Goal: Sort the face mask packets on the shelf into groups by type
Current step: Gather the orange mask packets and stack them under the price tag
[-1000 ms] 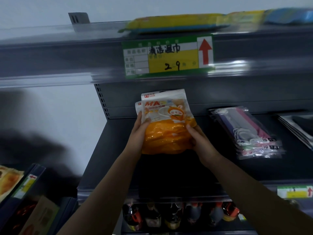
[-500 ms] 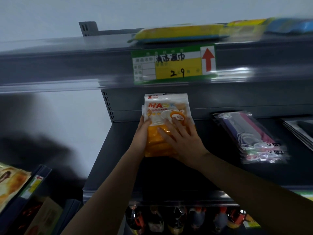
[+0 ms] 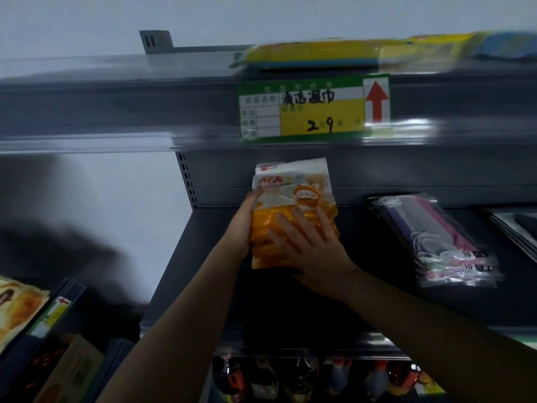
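A small stack of orange face mask packets point(image 3: 293, 196), white at the top with a cartoon figure, lies on the dark grey shelf point(image 3: 290, 309) near its back wall. My right hand point(image 3: 308, 248) presses flat on the orange lower half with fingers spread. My left hand point(image 3: 242, 221) lies against the stack's left edge, thumb over the top. To the right, apart from my hands, lies a stack of clear packets point(image 3: 436, 242) holding purple, pink and grey masks. At the far right edge a dark packet stack point(image 3: 520, 228) is partly cut off.
The shelf above carries a green and yellow price label point(image 3: 313, 107) with a red arrow, and yellow and blue packs point(image 3: 319, 55). Bottles point(image 3: 305, 379) stand on the shelf below. A neighbouring rack with snack packs point(image 3: 20, 303) stands at the lower left.
My right hand moved from the stack's right edge onto its top and now presses it down. The stack has settled on the shelf nearer the back wall.
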Tool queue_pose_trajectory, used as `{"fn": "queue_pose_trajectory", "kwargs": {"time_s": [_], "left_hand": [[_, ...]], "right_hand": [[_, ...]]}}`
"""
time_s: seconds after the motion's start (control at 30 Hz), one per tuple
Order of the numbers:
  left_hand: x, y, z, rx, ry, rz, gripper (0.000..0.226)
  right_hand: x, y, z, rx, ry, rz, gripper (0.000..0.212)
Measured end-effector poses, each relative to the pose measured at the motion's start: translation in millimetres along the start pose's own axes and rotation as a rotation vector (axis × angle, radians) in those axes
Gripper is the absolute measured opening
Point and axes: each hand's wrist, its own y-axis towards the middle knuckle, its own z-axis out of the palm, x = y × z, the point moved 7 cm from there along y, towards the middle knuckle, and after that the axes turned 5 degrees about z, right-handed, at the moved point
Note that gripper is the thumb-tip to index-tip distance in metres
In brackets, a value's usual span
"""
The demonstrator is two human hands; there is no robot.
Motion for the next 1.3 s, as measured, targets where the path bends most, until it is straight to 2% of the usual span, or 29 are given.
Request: {"fn": "queue_pose_trajectory", "kwargs": {"time_s": [0.1, 0.17, 0.33, 0.5, 0.6, 0.77, 0.87, 0.97, 1.13, 1.17, 1.23, 1.3], "left_hand": [[1.0, -1.7, -4.1, -0.012, -0.014, -0.008, 0.072], [-5.5, -6.0, -5.1, -0.012, 0.034, 0.021, 0.061], [17.7, -34.3, -41.0, -0.231, 0.140, 0.066, 0.041], [41.6, -43.6, -67.9, -0.322, 0.228, 0.043, 0.040], [39.5, -41.8, -61.8, -0.302, 0.309, 0.023, 0.048], [37.0, -32.5, -61.1, -0.297, 0.501, 0.003, 0.056], [33.3, -25.9, -63.0, -0.311, 0.512, -0.031, 0.062], [32.4, -21.5, -53.4, -0.241, 0.596, -0.081, 0.060], [19.2, -25.6, -46.0, -0.301, 0.782, 0.138, 0.060], [20.2, -29.5, -44.0, -0.279, 0.909, 0.137, 0.051], [27.0, -39.1, -36.8, -0.198, 1.404, 0.088, 0.032], [31.9, -44.0, -26.1, -0.136, 1.739, 0.146, 0.034]], "right_hand": [[-1.0, 5.9, 1.0, -0.062, -0.003, 0.058, 0.100], [-7.6, 10.5, 1.7, -0.069, 0.033, 0.112, 0.100], [-18.0, 20.2, 2.6, -0.045, 0.084, 0.182, 0.104], [-23.2, 24.6, 2.8, -0.039, 0.069, 0.172, 0.090], [-25.7, 26.5, 4.8, -0.012, 0.082, 0.184, 0.080], [-32.2, 31.9, 5.8, 0.005, 0.074, 0.180, 0.080], [-35.0, 32.1, 6.0, -0.002, 0.062, 0.174, 0.080], [-35.6, 31.4, 4.9, -0.021, 0.065, 0.171, 0.079], [-36.7, 31.2, 2.2, -0.037, 0.064, 0.174, 0.078], [-37.4, 31.4, 1.4, -0.044, 0.064, 0.177, 0.078], [-37.6, 31.3, 1.5, -0.044, 0.072, 0.180, 0.078], [-38.1, 31.4, 2.1, -0.036, 0.083, 0.182, 0.077]]}}
